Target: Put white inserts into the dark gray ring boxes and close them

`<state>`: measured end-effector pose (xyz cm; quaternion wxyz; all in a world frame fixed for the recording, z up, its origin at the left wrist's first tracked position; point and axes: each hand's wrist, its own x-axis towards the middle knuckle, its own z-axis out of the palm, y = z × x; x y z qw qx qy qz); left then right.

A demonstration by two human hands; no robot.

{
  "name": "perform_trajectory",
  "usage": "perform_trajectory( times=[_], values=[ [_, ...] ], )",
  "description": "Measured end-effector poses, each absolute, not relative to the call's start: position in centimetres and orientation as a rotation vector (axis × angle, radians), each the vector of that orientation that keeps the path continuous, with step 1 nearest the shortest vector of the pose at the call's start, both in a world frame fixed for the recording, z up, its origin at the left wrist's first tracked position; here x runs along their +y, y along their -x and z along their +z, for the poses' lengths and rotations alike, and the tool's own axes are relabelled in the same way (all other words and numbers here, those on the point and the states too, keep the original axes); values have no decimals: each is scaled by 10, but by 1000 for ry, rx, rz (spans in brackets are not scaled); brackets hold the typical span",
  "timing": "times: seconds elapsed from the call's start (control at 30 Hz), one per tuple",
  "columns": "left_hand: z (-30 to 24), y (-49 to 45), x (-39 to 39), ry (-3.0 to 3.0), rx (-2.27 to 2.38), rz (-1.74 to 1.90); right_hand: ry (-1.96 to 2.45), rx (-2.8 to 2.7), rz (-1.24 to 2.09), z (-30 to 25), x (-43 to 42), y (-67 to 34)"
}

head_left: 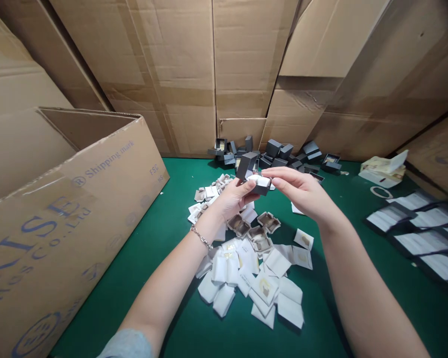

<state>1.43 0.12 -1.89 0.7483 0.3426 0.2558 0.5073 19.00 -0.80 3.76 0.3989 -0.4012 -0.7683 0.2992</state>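
My left hand (236, 196) is closed around a small dark grey hinged box (262, 190), tilted, with its lid (245, 166) raised. A folded white insert (259, 179) sits in the box's lower half. At the box's right side, my right hand (293, 185) is closed, its thumb and fingertips at the end of the white insert. Below my hands lie a heap of folded white papers (246, 256), some with yellowish prints, and several beige moulded inserts (260, 239). More white and beige pieces (211, 191) lie beyond my left wrist.
Several dark boxes (280, 151), some with raised lids, are piled against the cardboard wall (179, 74). A large open carton (82, 209) stands at left. Rows of white-and-dark pieces (421, 219), a tape ring (381, 192) and a white-and-cream stack (383, 171) lie right on the green table (142, 303).
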Motion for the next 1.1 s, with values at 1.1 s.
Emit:
perform_trajectory(
  times=[1.1],
  values=[
    [-16, -16, 1, -922, 695, 1191, 1066, -1773, 783, 17, -4, -172]
  ],
)
